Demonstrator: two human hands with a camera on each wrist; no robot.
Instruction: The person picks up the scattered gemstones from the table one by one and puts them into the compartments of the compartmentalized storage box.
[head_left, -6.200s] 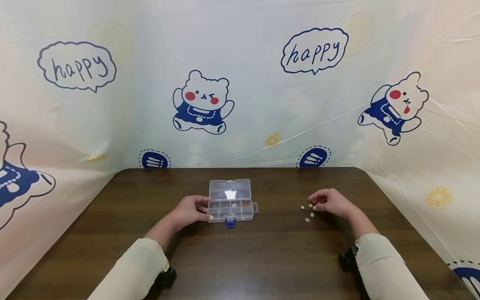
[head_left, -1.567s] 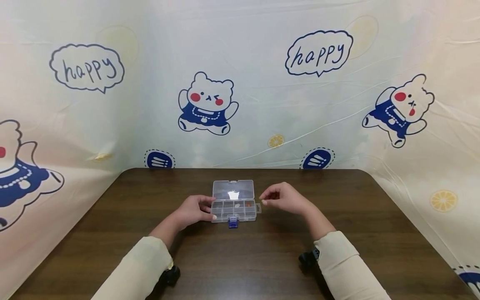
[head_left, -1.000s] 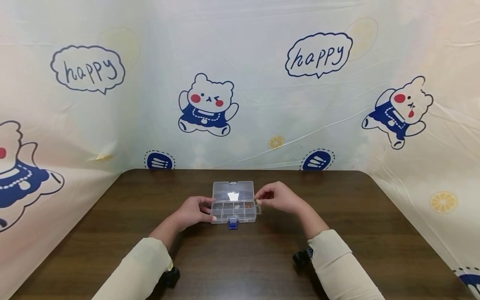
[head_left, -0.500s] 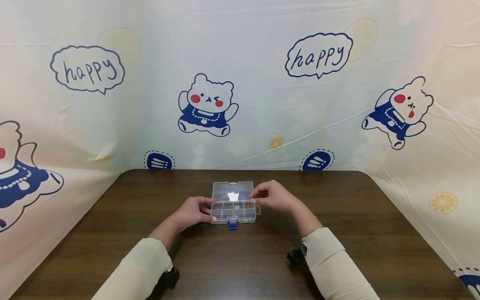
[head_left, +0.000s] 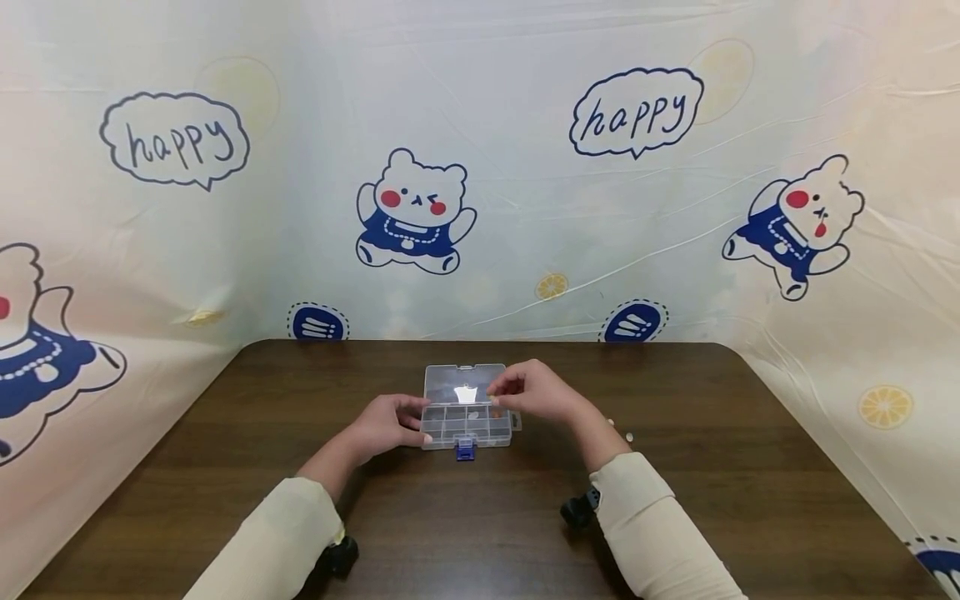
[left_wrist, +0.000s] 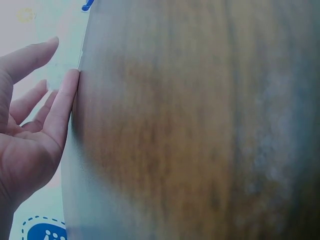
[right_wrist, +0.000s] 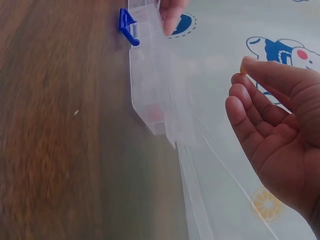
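Note:
A clear plastic compartment box (head_left: 442,442) lies on the table, its lid (head_left: 446,383) tipped back and its blue latch (head_left: 465,452) hanging at the front. My left hand (head_left: 386,423) grips its left end, thumb at the front corner and a finger by the hinge. Above the back right compartments, my right hand (head_left: 536,392) pinches a small yellow bead-like piece (right_wrist: 243,66) between thumb and forefinger. A whitish piece (head_left: 473,415) and an orange piece (head_left: 497,413) sit in separate back-row compartments. The box's contents are blurred in the right wrist view.
Small whitish pieces (head_left: 629,437) lie on the brown table (head_left: 420,533) beyond my right forearm, which partly hides that area. A printed cloth (head_left: 510,208) hangs behind and beside the table. A hanging tab (head_left: 517,421) juts from the box's right end.
My right hand has carried the yellow piece leftward from the scattered pieces at the right to over the box. Lately it creeps further left. My left hand stays at the box.

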